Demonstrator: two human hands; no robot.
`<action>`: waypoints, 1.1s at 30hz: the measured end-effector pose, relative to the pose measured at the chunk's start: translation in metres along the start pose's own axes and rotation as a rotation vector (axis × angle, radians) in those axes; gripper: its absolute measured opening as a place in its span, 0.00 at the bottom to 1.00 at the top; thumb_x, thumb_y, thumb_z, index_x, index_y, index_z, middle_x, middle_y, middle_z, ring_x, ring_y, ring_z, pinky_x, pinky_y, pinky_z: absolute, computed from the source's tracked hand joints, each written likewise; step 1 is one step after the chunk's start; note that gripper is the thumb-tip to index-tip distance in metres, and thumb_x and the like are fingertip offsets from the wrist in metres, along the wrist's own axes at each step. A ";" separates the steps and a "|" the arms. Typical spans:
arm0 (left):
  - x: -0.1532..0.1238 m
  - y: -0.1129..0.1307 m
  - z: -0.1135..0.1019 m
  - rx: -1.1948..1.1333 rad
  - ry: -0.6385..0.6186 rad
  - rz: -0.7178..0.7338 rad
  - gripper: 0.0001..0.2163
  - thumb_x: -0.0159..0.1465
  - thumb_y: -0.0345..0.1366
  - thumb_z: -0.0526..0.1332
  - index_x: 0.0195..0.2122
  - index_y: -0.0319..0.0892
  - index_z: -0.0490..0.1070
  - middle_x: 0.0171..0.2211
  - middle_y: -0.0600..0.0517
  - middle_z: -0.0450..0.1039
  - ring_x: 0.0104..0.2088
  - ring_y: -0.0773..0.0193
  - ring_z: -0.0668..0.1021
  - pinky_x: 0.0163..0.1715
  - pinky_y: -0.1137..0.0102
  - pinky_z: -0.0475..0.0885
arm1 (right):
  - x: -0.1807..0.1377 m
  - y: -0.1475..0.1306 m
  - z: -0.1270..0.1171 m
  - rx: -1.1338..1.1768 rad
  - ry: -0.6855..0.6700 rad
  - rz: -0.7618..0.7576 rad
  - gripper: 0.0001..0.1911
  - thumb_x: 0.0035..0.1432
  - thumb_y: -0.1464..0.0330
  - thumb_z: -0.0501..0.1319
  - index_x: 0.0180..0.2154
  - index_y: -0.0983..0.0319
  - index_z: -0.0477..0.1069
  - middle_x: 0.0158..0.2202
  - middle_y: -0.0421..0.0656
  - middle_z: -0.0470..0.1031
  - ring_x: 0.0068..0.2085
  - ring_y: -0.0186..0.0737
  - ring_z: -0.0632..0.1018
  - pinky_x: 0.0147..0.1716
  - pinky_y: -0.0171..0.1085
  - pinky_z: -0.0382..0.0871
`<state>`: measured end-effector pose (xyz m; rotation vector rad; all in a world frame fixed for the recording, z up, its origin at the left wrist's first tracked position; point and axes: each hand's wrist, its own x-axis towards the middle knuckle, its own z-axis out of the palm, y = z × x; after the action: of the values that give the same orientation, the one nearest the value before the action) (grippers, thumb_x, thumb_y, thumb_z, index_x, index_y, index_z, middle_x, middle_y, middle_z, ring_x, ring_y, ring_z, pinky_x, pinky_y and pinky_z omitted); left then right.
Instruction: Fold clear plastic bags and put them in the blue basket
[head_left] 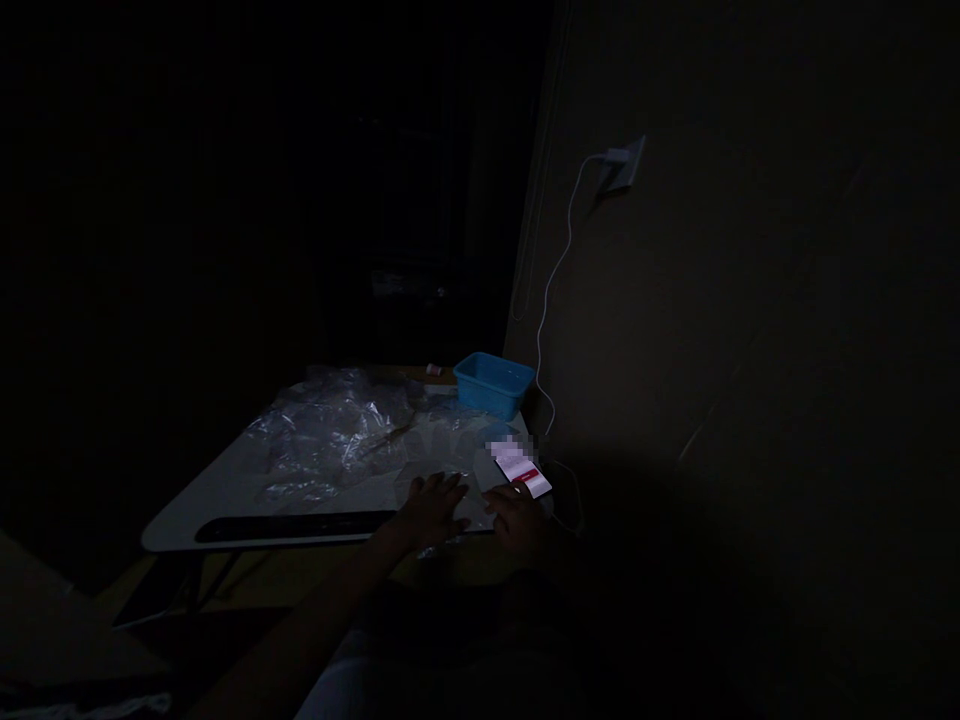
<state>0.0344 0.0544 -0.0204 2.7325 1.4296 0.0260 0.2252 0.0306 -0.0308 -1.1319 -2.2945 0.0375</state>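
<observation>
Head view: left hand (433, 508) flat on clear plastic sheet (474, 502)

Fingers spread, gripping nothing visible, the left hand lies near the front edge of the white table (176, 520). The right hand (519, 520) curls by the lit phone (523, 471) (too dark to tell whether it holds anything).

Can't read phone (519, 468) txt, esp. pixelated end. Can't make out R hand (517, 518) grip, v. dark. Can't follow L forearm (330, 600) past btm edge. Can't see blue tub (487, 397) floor.
</observation>
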 end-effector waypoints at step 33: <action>-0.060 -0.040 -0.020 -0.332 0.362 0.111 0.18 0.63 0.36 0.44 0.55 0.50 0.55 0.54 0.53 0.59 0.52 0.62 0.63 0.52 0.64 0.57 | -0.017 0.006 -0.003 -0.141 -0.202 -0.160 0.30 0.45 0.72 0.51 0.54 0.70 0.55 0.55 0.51 0.58 0.56 0.43 0.55 0.54 0.47 0.50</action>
<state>-0.0336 0.0286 -0.0026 2.6073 1.2014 0.7264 0.2393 0.0211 -0.0377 -1.0502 -2.5962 -0.0768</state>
